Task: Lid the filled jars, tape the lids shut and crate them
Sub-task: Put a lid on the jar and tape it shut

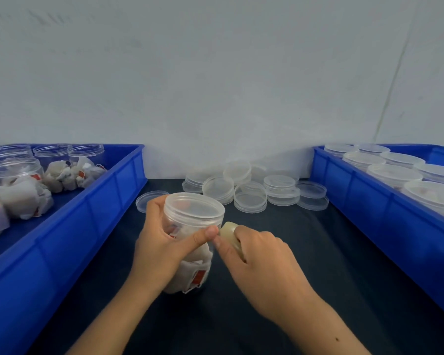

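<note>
Both forearms come in from the near edge and meet mid-table. Right hand (262,257) is curled around a small roll of tape (230,233); the grip is closed on it, fingers wrapped over the top, roll end poking out toward the jar. Left hand (162,239) wraps the jar (190,242) from its left side, fingers round the back, thumb across the front wall just under the lid (194,208), thumb tip almost touching the roll. The key relation: the roll sits just right of the jar at the lid seam, level with the thumb tip, so the tape end looks pinned or about to be pinned under that thumb; the tape strip itself is too clear to make out. The jar stands upright on the dark table (318,265), long axis vertical, lid on, filled with white sachets. My read is that the taping step is starting: the right hand needs to pull the roll around the seam while the left steadies or turns the jar. The risk is the thumb slipping off the tape end. Further back, a heap of spare lids (251,190) lies on the table. The left blue crate (92,208) holds open jars and loose sachets; the right blue crate (369,208) holds lidded jars, so that looks like the destination, nearer the right hand.
</note>
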A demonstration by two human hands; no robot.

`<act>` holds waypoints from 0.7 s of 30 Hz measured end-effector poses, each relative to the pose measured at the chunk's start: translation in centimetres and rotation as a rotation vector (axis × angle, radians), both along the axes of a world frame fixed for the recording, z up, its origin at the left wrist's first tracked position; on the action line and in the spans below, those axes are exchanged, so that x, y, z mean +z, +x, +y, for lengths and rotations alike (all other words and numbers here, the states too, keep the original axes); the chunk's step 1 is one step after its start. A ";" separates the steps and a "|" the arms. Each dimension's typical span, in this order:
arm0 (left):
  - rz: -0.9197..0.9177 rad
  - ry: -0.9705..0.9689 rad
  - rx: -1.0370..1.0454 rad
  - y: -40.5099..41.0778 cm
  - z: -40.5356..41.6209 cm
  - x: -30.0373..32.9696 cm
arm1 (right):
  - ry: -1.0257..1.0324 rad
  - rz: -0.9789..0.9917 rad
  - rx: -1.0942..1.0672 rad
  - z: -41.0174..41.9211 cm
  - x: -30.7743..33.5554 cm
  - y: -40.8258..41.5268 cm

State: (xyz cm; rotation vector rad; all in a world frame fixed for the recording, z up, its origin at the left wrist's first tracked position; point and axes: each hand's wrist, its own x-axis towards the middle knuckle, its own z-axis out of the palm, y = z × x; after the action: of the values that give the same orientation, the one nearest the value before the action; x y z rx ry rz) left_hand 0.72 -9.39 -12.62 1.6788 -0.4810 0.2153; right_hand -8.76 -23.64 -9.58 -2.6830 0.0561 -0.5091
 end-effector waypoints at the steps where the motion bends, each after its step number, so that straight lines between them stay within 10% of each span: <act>1: -0.002 -0.002 -0.016 0.1 0.0 0.0 | -0.011 0.024 0.001 -0.1 0.1 0.0; 21: 0.149 -0.040 -0.311 1.3 0.9 1.0 | -0.005 0.023 -0.022 -2.5 1.1 -0.2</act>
State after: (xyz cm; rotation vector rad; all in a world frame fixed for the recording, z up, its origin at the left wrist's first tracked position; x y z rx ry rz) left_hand 1.98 -8.47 -11.66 1.5440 -0.6130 -0.1265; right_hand -8.95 -26.10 -8.47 -2.6959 0.0906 -0.4860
